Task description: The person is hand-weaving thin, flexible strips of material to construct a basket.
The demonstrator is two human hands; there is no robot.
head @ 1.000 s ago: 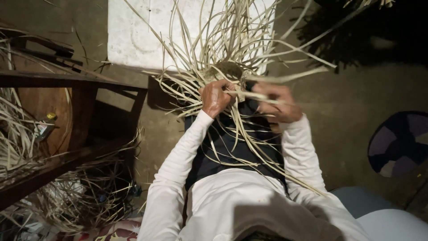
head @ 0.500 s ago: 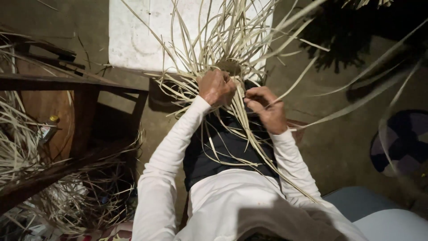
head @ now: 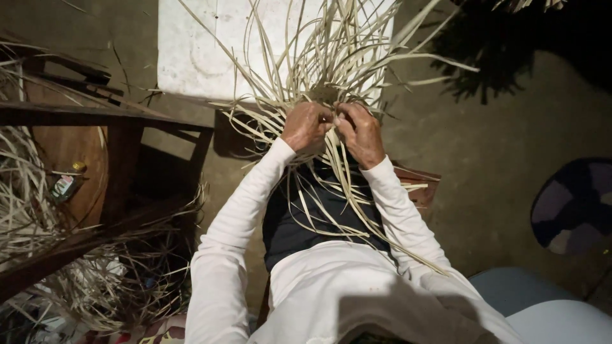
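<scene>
We grip a fan of pale, flat cane weaving strips at its small woven hub — left hand and right hand pinched shut on it, fingertips touching. Beyond our fingers the strips splay loose; we judge them light, springy, and kink-prone.

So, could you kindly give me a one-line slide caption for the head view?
Left hand and right hand grip the woven centre of pale splayed strips.

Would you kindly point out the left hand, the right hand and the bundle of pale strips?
left hand [head: 306, 125], head view, back of the hand
right hand [head: 361, 132], head view, knuckles
bundle of pale strips [head: 322, 60], head view, fanned upper strands
</scene>
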